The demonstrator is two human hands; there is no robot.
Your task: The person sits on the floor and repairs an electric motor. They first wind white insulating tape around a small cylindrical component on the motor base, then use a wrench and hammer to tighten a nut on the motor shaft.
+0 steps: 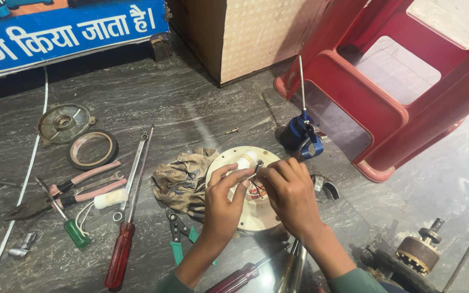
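While my left hand (221, 198) steadies the round cream plastic motor cover (245, 190), fingers half-curled on it, my right hand (289, 190) pinches a small metal washer (258, 163).

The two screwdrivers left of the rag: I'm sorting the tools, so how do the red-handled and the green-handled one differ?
The red-handled screwdriver is longer, with a dark red handle and a long shaft; the green-handled screwdriver is shorter and slimmer. The red one leans right going up, the green one leans left. Both lie untouched on the grey floor, handles toward the person.

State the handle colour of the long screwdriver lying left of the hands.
Dark red, translucent-looking handle on the long screwdriver; clearest in the head view.
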